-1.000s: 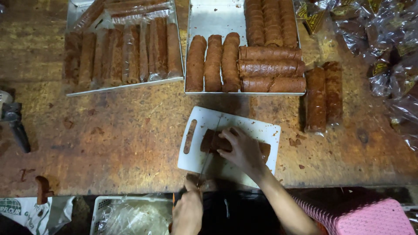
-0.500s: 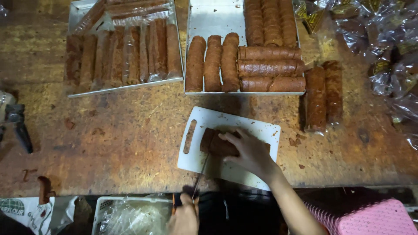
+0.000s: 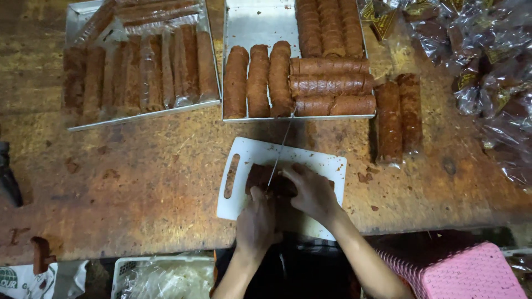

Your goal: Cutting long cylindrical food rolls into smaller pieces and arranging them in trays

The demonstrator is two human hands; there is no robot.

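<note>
A worn wooden bench point(image 3: 138, 182) fills the frame. At the upper left a metal tray point(image 3: 75, 22) holds plastic-wrapped brown rolls; the upper-middle tray point(image 3: 249, 22) holds bare brown rolls point(image 3: 257, 80), some lengthwise, some crosswise, packed close to fit. Two more rolls point(image 3: 399, 116) lie on the bench at middle right, near clear wrappers point(image 3: 487, 66). At lower centre a white cutting board point(image 3: 327, 166) carries the roll being cut point(image 3: 257, 177). The right hand point(image 3: 313, 191) presses on it, fingers curled, steadying it. The left hand point(image 3: 256, 221) is clenched around a knife point(image 3: 280, 149), blade pointing away across the roll.
</note>
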